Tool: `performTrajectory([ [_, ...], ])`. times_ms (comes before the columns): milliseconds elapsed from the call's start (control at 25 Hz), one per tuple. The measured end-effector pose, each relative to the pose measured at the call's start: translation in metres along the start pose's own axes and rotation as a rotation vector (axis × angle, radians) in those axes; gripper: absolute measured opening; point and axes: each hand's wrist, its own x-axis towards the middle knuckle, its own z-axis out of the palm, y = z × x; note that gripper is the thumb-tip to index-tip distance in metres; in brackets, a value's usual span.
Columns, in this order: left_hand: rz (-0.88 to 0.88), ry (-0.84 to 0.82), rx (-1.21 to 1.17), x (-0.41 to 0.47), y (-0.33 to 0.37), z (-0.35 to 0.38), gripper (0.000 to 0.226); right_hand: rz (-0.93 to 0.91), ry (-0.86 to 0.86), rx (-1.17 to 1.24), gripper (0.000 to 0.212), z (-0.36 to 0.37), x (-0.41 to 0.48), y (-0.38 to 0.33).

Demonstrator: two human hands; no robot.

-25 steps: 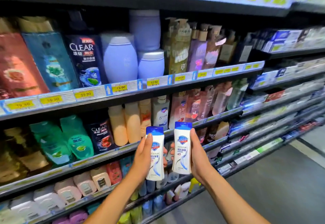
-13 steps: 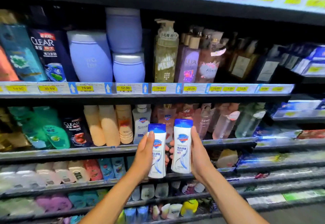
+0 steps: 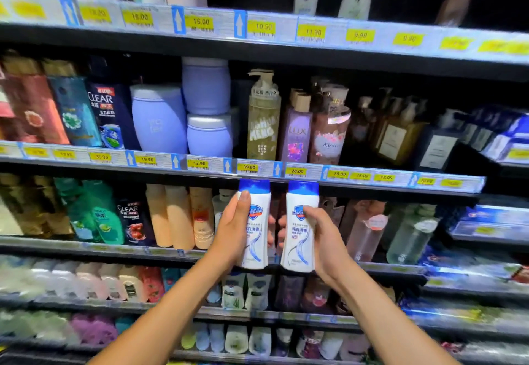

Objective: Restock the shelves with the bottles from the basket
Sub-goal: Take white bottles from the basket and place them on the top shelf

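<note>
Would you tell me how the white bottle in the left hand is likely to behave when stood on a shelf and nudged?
The white bottle looks like rigid plastic, so it should probably keep its shape in the left hand. Its glossy skin may be slippery. Being tall with a narrow base, it could tip rather than slide.

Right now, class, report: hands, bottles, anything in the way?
Left hand holds left bottle; right hand holds right bottle. Both upright, not yet shelved. Shelf ahead looks crowded.
</note>
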Motion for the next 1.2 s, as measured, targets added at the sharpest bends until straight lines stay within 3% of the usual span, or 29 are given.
performTrajectory([
  [280, 0.148, -0.085, 0.01, 0.033, 0.083, 0.0, 0.05, -0.166, -0.107, -0.086, 0.041, 0.032, 0.014, -0.079],
  [520, 0.324, -0.16, 0.028, 0.066, 0.161, -0.005, 0.049, -0.307, -0.157, -0.14, 0.058, 0.075, 0.02, -0.148],
  [720, 0.417, -0.231, 0.006, 0.09, 0.214, -0.008, 0.049, -0.393, -0.208, -0.164, 0.041, 0.111, 0.024, -0.2],
  [960, 0.481, -0.292, 0.018, 0.118, 0.256, -0.012, 0.047, -0.456, -0.198, -0.246, 0.04, 0.14, 0.03, -0.245],
  [1200, 0.582, -0.302, 0.059, 0.149, 0.29, -0.02, 0.049, -0.695, -0.169, -0.294, 0.045, 0.163, 0.039, -0.305],
])
